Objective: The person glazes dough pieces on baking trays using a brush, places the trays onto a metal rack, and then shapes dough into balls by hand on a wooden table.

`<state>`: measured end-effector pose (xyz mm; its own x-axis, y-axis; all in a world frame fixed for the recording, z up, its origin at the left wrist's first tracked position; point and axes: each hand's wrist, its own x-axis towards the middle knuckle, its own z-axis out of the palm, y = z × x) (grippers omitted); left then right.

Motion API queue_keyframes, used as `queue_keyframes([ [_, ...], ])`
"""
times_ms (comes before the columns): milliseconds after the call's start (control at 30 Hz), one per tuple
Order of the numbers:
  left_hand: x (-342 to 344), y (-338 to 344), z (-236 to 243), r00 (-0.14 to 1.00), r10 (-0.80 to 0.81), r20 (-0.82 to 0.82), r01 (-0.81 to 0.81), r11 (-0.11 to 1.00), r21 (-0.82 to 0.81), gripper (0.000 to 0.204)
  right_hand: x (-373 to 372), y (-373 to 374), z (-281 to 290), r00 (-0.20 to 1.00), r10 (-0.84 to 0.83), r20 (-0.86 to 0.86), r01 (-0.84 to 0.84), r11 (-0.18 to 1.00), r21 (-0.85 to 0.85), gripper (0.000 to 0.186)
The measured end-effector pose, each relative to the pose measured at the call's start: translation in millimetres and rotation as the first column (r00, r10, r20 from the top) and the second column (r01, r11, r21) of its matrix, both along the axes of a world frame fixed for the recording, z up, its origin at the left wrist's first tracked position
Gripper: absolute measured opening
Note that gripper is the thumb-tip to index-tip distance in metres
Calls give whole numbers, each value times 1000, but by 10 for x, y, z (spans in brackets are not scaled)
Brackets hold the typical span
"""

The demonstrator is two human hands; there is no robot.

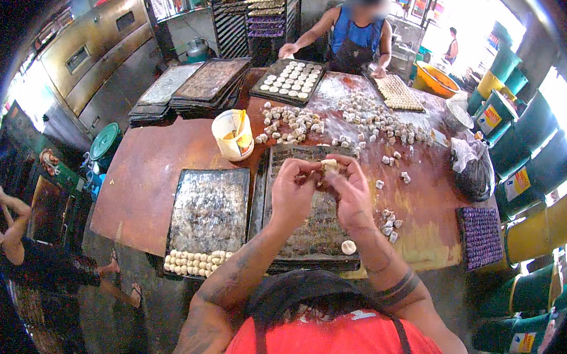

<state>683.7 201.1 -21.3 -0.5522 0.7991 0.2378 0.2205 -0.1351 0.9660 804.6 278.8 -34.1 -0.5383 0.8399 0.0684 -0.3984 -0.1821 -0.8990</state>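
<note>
Pale dough (329, 166) sits pinched in the fingers of the right hand (352, 196), raised over a dark tray (299, 230). Beside it the left hand (295, 188) has its fingers curled in close; I cannot tell whether they grip anything. One flat disc (349, 246) lies near that tray's lower right corner, by the right forearm. On the worn tray (208, 203) to the left, balls (198, 262) line the near end. Beyond stand a white tub (232, 138) and scattered floury lumps (293, 124); across the table (136, 185), a co-worker (358, 35) in blue reaches toward a tray of rounds (289, 80).
</note>
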Motion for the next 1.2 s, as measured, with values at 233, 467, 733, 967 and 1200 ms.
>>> queue_keyframes([
  [233,53,119,-142,733,-172,659,60,980,190,29,100,64,0,833,-494,248,23,479,877,33],
  [467,-50,57,-403,775,-259,576,327,945,-15,41,155,167,160,922,-199,331,-227,415,881,34],
  [733,385,190,-531,446,-340,828,458,881,116,46,353,290,-440,843,-407,350,13,667,745,30],
  [967,629,61,-904,965,-249,-79,205,908,-365,56,868,223,-1156,817,-114,565,8,983,185,33],
  [1200,533,-195,-1460,984,-178,-13,144,838,-527,86,1235,200,-1587,296,-236,926,-382,859,341,36],
])
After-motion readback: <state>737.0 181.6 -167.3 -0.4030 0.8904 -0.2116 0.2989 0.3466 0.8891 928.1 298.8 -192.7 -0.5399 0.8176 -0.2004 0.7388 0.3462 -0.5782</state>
